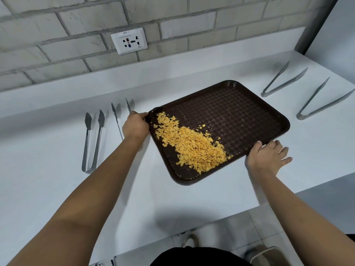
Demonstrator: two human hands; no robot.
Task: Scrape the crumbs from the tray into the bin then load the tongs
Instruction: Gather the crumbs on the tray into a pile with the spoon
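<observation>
- Brown plastic tray with a chequered base sits at an angle on the white surface, with a heap of yellow-orange flaky crumbs piled toward its left, nearer end.
- Left hand has its fingers curled round the tray's far-left corner rim; right hand lies against the near-right edge with the thumb on the rim and the fingers spread loosely on the surface, so its hold looks light.
- Four metal tongs lie on the surface: ridged-tip tongs and thin tongs to the left, the thin pair partly hidden behind the left hand, and two long tongs to the right, well apart from the tray.
- Pale bin is only partly in view, on the floor below the surface's near edge, to the right.
- Risk, as I judge it: with one firm grip and one loose one, the tray could tip unevenly when lifted and the light flakes slide over the low rim onto the surface or floor before reaching the bin.
- Left hand could also nudge the thin tongs just beside it.
</observation>
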